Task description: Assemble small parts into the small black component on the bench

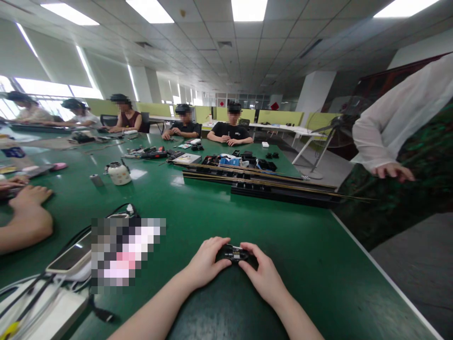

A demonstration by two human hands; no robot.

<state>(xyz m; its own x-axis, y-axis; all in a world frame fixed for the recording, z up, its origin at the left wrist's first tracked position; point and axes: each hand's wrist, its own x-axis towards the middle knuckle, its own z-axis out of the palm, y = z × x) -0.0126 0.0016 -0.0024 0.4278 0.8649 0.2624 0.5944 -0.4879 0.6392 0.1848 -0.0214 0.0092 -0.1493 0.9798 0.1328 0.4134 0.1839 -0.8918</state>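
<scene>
A small black device (234, 253) with metallic and light-coloured parts on its upper face sits between my two hands, just above or on the green table. My left hand (208, 259) grips its left end, thumb at the near side and fingers at the far side. On the right end, my right hand (260, 269) holds it in the same way, thumb and forefinger closed on the edge. The device's exact kind is too small to make out, and its ends are hidden by my fingers.
Long black rails (279, 194) with thin brass-coloured rods lie across the table ahead. On the left are a phone-like device (76, 252), cables, a white box (53, 314) and a patterned jar (119, 173). A co-worker's arm (26, 222) rests at left; a person's hand (392, 171) hangs at right.
</scene>
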